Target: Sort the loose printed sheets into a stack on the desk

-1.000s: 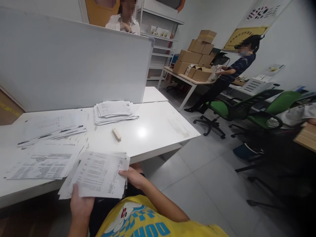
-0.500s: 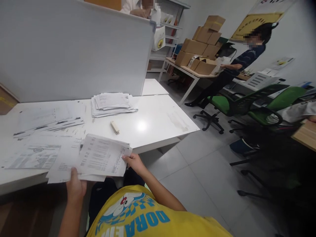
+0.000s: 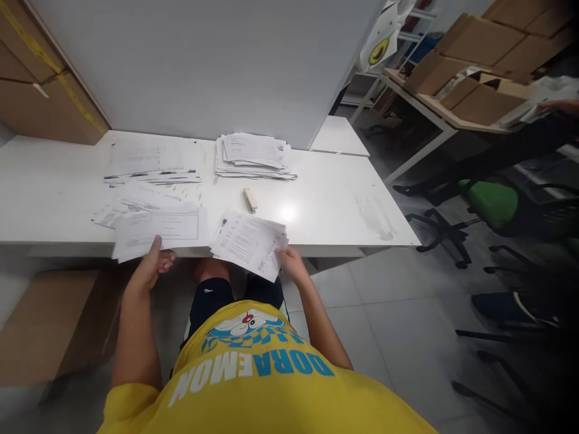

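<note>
My right hand [image 3: 293, 263] pinches the right edge of a small stack of printed papers [image 3: 246, 241], its thumb on top. The stack is fanned slightly and held over the table's front edge. On the left, my left hand [image 3: 154, 263] has its thumb on a printed sheet [image 3: 165, 226] that overlaps the table edge, with the fingers curled below. Beyond that sheet lie loose papers [image 3: 131, 202] and a spread pile of papers [image 3: 145, 158]. A thicker paper stack [image 3: 256, 150] sits at the back. Between it and my right hand lies a small cream stapler [image 3: 249, 200].
A grey partition [image 3: 203, 66] rises behind the white table [image 3: 335, 199]. Cardboard boxes [image 3: 58, 108] stand at the back left, and another box [image 3: 49, 319] is under the table. To the right are a green chair [image 3: 491, 202], a table with boxes [image 3: 493, 108], and a person's arm [image 3: 561, 107].
My hands have moved apart; the papers held together before are now separate, one sheet at my left hand and the stack in my right. The view has turned left and down.
</note>
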`<action>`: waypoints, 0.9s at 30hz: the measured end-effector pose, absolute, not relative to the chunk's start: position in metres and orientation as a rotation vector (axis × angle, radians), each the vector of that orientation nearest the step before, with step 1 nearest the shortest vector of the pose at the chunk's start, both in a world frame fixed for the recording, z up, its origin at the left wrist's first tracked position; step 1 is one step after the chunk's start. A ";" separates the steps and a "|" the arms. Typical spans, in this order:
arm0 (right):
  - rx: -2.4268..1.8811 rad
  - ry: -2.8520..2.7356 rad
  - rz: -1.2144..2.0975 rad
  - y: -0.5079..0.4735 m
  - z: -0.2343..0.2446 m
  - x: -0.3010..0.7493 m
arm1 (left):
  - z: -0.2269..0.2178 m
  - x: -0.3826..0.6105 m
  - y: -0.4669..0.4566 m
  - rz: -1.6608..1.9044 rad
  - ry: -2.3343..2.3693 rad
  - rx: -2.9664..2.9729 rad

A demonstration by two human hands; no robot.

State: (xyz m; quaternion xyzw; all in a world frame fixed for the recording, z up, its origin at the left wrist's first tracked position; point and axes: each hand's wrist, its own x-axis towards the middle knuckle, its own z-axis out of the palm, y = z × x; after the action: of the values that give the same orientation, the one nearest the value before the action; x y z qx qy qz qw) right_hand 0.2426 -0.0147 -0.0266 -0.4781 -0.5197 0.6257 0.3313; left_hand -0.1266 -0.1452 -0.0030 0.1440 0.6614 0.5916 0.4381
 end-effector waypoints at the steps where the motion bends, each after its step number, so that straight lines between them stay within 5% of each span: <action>1: -1.288 -1.343 1.626 -0.015 -0.026 0.246 | 0.000 -0.121 -0.147 1.401 1.555 0.329; 7: -1.399 -1.284 1.607 -0.013 -0.021 0.260 | 0.025 -0.067 -0.136 2.283 1.532 -0.132; 10: -1.386 -1.248 1.599 -0.011 -0.018 0.266 | 0.034 -0.046 -0.136 2.566 1.686 0.127; 12: -1.349 -1.227 1.633 -0.009 -0.017 0.271 | 0.035 -0.035 -0.139 2.504 1.826 0.426; 18: -1.176 -1.196 1.830 -0.004 -0.016 0.279 | 0.018 -0.004 -0.134 1.499 1.990 0.864; 27: -1.124 -1.192 1.902 0.001 -0.020 0.278 | 0.005 0.008 -0.118 1.504 1.568 0.822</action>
State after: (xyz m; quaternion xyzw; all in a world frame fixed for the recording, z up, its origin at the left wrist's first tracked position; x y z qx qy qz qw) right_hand 0.2783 0.0006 -0.0203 -0.4257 -0.4515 0.7202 0.3104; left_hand 0.0084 -0.1180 0.0048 0.3244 0.6194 0.5939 0.3980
